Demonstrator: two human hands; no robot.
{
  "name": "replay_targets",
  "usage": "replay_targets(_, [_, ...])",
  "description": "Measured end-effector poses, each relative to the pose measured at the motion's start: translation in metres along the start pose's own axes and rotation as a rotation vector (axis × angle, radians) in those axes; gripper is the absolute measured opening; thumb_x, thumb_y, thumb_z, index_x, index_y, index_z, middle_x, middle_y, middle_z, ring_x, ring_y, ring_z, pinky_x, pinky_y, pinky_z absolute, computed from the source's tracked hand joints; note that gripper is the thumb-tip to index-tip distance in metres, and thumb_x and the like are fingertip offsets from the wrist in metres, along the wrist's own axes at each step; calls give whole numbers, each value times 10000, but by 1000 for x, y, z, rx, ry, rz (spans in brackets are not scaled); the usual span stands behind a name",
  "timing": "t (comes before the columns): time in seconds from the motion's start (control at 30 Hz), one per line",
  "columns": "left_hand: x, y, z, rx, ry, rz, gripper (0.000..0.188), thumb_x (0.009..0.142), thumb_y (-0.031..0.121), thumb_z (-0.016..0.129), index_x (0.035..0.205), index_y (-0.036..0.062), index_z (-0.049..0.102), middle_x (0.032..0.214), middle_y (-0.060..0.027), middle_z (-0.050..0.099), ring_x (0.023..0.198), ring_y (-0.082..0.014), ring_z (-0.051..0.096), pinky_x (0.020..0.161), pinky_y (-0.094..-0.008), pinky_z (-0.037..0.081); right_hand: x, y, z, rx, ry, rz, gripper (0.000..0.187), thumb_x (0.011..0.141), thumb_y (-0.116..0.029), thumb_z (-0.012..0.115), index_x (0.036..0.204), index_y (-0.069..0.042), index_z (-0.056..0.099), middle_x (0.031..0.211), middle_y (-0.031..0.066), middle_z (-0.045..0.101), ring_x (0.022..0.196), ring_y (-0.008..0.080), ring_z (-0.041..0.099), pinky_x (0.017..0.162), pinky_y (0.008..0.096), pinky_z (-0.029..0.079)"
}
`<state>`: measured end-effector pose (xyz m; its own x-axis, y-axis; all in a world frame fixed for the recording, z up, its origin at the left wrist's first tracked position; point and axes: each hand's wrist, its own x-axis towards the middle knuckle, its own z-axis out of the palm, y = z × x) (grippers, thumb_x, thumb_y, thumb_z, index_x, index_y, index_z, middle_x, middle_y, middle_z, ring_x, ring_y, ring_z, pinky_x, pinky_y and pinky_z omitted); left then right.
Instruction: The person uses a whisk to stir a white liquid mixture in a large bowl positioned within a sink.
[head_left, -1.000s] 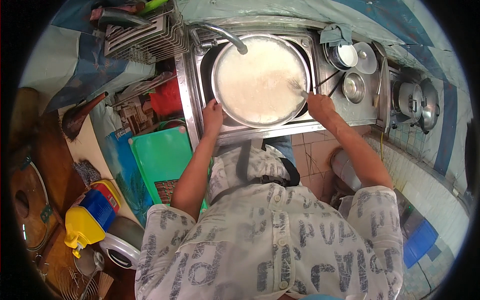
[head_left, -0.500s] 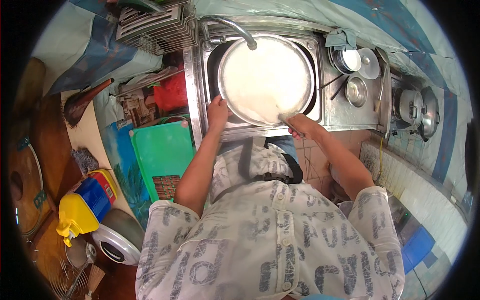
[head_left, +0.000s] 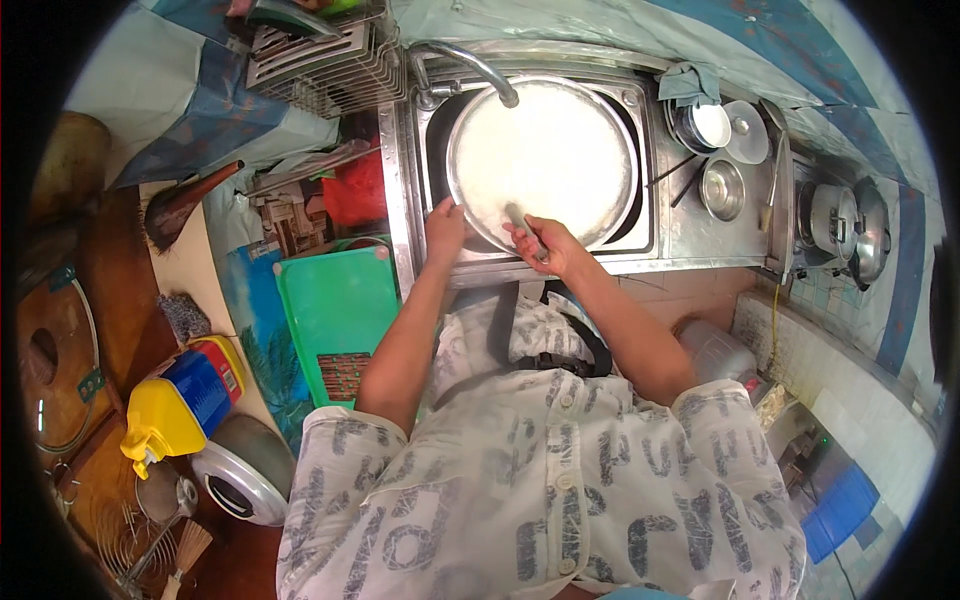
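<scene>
A wide round metal basin (head_left: 634,168) rests over the sink, filled with bright white contents (head_left: 560,145) whose texture I cannot make out. My left hand (head_left: 445,232) is at the near-left rim, fingers closed on the rim. My right hand (head_left: 545,247) grips a grey-handled utensil (head_left: 515,214) over the basin's near side. Its far end meets the white contents; the head's shape does not show, so I cannot tell its kind.
The curved faucet (head_left: 480,62) reaches over the basin's far edge. Right of the sink stand a small metal bowl (head_left: 721,188) and stacked bowls (head_left: 703,127). A wire rack (head_left: 330,65) is back left; a green board (head_left: 338,310) and yellow jug (head_left: 185,400) lie left.
My right hand has moved left with the utensil, from the basin's lower right rim to its near middle. My left hand stays at the rim. The whole view has shifted slightly.
</scene>
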<state>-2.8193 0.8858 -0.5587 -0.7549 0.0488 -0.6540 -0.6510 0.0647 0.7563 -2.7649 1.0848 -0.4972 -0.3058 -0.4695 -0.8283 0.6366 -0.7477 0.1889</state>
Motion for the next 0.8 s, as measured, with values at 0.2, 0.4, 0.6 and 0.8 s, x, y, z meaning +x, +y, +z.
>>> replay_targets(0.2, [-8,6,-1,54,-6,33,262,969,95,451,1174,22,597,891,-48,664,685,-103,639,594,-224,546,15,-12,38,-479,118,-309,314,1015,-277,382,1008,2,524,686,24,526,469,68,423,381,191,374])
replay_targets(0.4, [-14,18,3,53,-44,48,260,967,87,455,1171,16,601,879,-54,664,665,-101,634,587,-220,542,47,-40,51,-787,459,-544,464,947,-397,526,822,47,562,637,123,548,456,222,518,399,313,439])
replay_targets(0.6, [-5,6,-2,63,1,61,249,964,89,464,1152,13,610,859,-50,665,644,-104,634,570,-225,544,33,-51,48,-1718,1064,-1132,323,938,-277,464,876,6,607,826,216,677,721,360,679,661,435,553])
replay_targets(0.8, [-8,13,1,61,-8,16,334,945,82,497,1254,-42,522,947,-117,652,731,-156,645,599,-264,570,-29,-97,50,-2020,1092,-569,287,879,-162,475,1006,-43,704,1042,181,690,990,325,669,840,390,529])
